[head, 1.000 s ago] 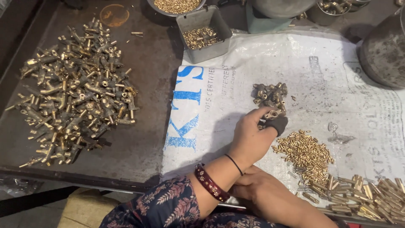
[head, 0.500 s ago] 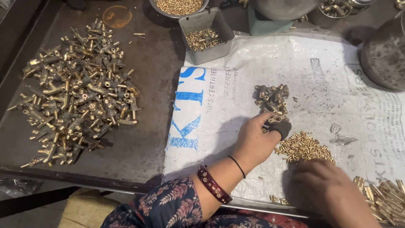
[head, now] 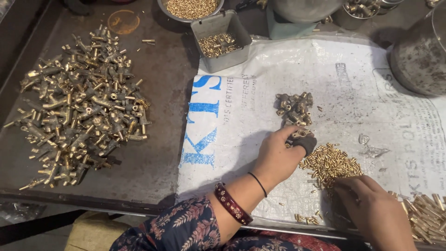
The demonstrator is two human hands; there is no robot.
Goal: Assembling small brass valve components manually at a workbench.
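My left hand (head: pixel 278 155) rests on the white woven sack (head: pixel 353 79) and grips a brass fitting (head: pixel 301 135) at its fingertips, one finger wearing a dark cover. Just beyond it lies a small cluster of brass fittings (head: pixel 294 108). My right hand (head: pixel 376 211) lies palm down at the near edge of a heap of small brass pins (head: pixel 331 162), fingers bent into the pins; whether it holds any is hidden.
A big pile of brass valve bodies (head: pixel 81 104) covers the dark metal table at left. A grey bin of small parts (head: pixel 220 42) and a round bowl of pins (head: pixel 190 8) stand behind. A metal pot (head: pixel 418 56) stands right; brass tubes (head: pixel 425 214) lie near right.
My right hand has come out from beside the left arm and moved right and forward to the pin heap. The left hand stays by the fitting cluster.
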